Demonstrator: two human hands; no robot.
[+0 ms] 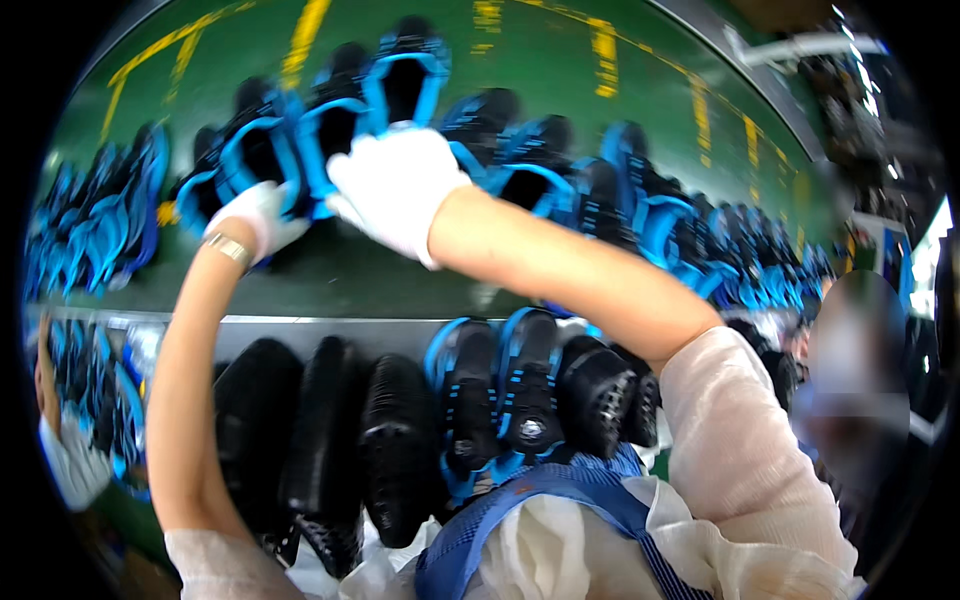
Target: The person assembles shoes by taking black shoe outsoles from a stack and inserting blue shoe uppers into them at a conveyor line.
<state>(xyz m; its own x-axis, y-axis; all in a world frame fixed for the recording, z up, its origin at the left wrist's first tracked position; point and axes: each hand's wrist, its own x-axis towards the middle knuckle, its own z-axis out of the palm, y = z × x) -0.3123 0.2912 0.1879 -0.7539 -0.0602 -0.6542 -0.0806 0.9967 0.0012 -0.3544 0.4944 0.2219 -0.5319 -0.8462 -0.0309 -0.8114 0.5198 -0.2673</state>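
In a white glove, my left hand is at the heel end of a black shoe with bright blue trim. Its fingers and thumb lie on either side of that heel. My right hand, also gloved in white, is just beside it, close to the heel of another black and blue shoe. Motion smears the right glove, and its fingertips are hidden. Between the two hands stands a third such shoe, its opening toward me.
The shoes stand on a green surface with yellow markings. More shoes line it at left and right. Along the near edge lie black shoe-shaped pieces and a pair of blue-trimmed shoes. A blurred person is at right.
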